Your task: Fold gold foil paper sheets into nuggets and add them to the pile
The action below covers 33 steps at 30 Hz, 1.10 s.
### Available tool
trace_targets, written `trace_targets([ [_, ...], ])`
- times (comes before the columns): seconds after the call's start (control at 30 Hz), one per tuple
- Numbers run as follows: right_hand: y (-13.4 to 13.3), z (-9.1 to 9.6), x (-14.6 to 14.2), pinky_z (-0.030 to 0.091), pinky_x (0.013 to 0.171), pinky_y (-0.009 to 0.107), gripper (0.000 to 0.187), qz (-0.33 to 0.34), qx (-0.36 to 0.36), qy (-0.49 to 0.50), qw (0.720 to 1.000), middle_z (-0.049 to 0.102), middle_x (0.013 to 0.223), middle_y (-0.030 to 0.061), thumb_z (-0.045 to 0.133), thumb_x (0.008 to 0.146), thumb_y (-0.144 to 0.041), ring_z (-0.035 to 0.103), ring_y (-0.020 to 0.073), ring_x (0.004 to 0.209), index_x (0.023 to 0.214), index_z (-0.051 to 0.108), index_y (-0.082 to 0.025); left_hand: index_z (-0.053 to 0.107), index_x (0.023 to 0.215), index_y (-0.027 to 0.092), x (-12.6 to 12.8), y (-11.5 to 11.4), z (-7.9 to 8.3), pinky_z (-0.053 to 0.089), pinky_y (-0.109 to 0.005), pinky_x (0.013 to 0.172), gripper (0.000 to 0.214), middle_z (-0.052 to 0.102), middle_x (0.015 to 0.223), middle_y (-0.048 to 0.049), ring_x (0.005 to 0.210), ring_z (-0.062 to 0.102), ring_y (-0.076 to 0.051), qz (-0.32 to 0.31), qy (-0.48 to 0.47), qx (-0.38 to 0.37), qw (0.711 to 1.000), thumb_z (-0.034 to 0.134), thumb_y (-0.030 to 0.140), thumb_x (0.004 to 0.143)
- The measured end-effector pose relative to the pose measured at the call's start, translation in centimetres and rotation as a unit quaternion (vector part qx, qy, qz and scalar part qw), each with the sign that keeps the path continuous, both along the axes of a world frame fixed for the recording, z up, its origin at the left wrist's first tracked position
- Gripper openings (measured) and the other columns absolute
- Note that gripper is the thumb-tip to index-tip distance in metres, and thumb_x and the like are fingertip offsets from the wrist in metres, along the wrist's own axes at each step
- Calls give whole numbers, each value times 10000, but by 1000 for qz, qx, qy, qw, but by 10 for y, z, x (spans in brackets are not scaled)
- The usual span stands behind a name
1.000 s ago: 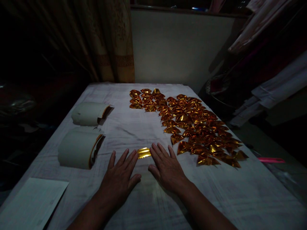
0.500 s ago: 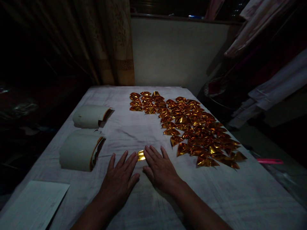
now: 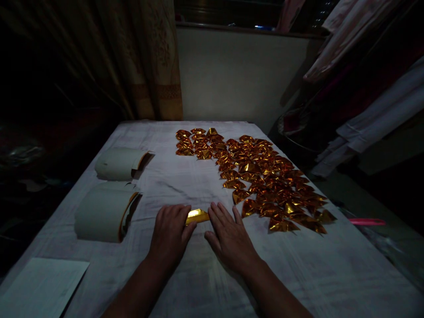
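On the white cloth-covered table (image 3: 185,176), the left hand (image 3: 170,232) rests knuckles up with its fingers curled under; its fingertips pinch the left end of a small gold foil strip (image 3: 198,216), which lies flat on the cloth just ahead of both hands, between them. The right hand (image 3: 230,236) lies palm down with its fingers stretched out and slightly spread, holding nothing; its index finger reaches the strip's right end (whether it actually touches cannot be told in this dim light).

To the right of the hands and running away toward the far edge, a wide scatter of folded gold foil pieces (image 3: 265,174) covers the cloth; the nearest ones lie just beside the right hand's fingertips.

On the left side lie two rolls with white backing and a gold inner face; the near roll (image 3: 102,212) sits close to the left hand, and the far roll (image 3: 117,163) lies behind it, apart. A pale sheet of paper (image 3: 43,287) lies at the near left corner. A patterned curtain (image 3: 159,66) hangs behind the table's far left; pale garments (image 3: 374,119) hang to the right; a pink object (image 3: 367,221) shows beyond the right edge.
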State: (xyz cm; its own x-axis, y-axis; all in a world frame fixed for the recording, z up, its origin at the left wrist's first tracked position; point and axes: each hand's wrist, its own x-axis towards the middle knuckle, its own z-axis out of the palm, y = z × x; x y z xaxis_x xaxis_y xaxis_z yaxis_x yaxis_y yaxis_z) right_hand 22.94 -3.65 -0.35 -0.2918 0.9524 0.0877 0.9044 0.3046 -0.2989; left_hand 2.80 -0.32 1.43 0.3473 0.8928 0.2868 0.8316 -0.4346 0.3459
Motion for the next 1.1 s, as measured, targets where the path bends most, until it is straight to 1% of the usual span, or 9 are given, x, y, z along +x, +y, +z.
trace_targets([
  [0.1,0,0,1,174,1229,563,572,-9,4,7,1000,353,1592,86,457,1015,-440,284,263,1495,1515,406,-167,634,1103,219,2,4,-4,437,-486,961,210,681,1076,-84,1023,598,-274,-2,-21,-6,1000,615,273,900],
  [0.3,0,-4,3,219,1201,601,605,-5,26,11,1000,380,1574,140,534,966,-356,321,302,1476,1510,395,-131,585,1050,223,-2,1,-7,370,-515,1047,145,698,1013,-52,995,613,-253,-30,-64,10,997,592,220,905],
  [0.43,-1,-10,6,238,1199,586,653,2,63,37,997,417,1557,142,551,948,-318,347,296,1464,1542,328,-160,583,1000,229,-4,-1,-5,378,-484,1029,74,698,930,-27,912,629,-225,-61,-77,24,995,547,206,941],
  [0.53,-1,-11,7,248,1194,587,683,1,81,52,995,432,1549,143,558,936,-293,361,297,1457,1557,294,-186,598,969,231,-4,-1,-4,388,-472,1005,84,699,901,-19,882,637,-217,-77,-77,27,994,528,189,951],
  [0.6,-1,-11,7,262,1185,591,687,3,88,59,994,450,1536,149,561,925,-278,376,303,1448,1553,301,-184,613,979,232,-6,-1,-5,400,-465,989,118,711,935,-30,911,644,-222,-89,-77,34,992,526,163,940],
  [0.8,2,-10,9,295,1156,601,592,7,111,87,990,538,1462,158,477,901,-155,466,298,1383,1487,395,-156,633,977,227,-15,3,-12,432,-475,1010,220,698,1208,-86,1125,630,-249,-105,-79,46,990,483,85,899],
  [0.97,5,-7,10,314,1146,571,559,34,101,136,985,638,1349,96,444,871,-68,538,259,1298,1407,479,-222,630,1011,226,-22,6,-18,420,-504,1067,355,688,1273,-87,1195,625,-239,-117,-71,15,990,427,10,817],
  [1.03,5,-5,10,332,1134,549,539,49,100,156,981,666,1296,78,445,877,-51,573,239,1236,1377,502,-244,617,1054,233,-25,8,-19,409,-519,1078,388,684,1296,-69,1226,613,-232,-127,-70,3,989,403,2,826],
  [1.1,6,-2,10,357,1115,519,485,69,107,171,977,690,1225,65,471,908,-64,606,218,1156,1349,519,-259,611,1090,252,-28,9,-21,404,-539,1080,380,690,1296,-46,1263,594,-235,-130,-66,-14,989,389,28,879],
])
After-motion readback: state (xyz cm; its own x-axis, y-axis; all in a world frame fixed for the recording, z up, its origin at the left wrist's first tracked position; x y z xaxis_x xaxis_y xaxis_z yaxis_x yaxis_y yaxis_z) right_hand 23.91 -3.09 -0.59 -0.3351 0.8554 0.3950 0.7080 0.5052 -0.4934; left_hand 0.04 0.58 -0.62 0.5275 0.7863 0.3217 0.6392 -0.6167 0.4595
